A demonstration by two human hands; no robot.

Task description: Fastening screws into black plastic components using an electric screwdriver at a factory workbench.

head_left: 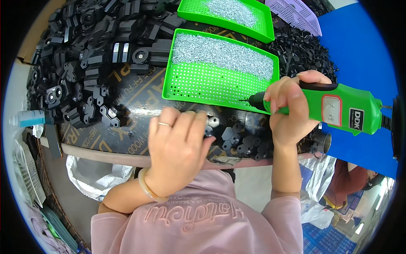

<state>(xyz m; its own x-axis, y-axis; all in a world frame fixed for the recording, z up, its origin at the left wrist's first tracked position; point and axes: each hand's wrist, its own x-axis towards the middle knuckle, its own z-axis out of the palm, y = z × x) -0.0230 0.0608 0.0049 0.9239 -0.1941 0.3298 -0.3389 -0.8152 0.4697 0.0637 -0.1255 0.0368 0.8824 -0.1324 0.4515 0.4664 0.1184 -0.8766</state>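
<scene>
My right hand (289, 112) is wrapped round a green electric screwdriver (311, 106), held level. Its bit points left, over the near right side of a green perforated tray (201, 82). Small silver screws (224, 53) fill the far half of that tray. In front of the tray, my left hand (175, 142) has its fingers curled on a small black part (208, 129) with a round, light metal piece on it. The fingers cover most of this part. Several flat black plates (245, 142) lie between my hands near the table's front edge.
Black plastic assemblies (97, 55) are heaped at the left and far left. A second green tray (184, 10) with screws and a purple basket (296, 17) stand at the back. Small black pieces (302, 51) pile up on the right. A plastic bag (97, 175) hangs below the table edge.
</scene>
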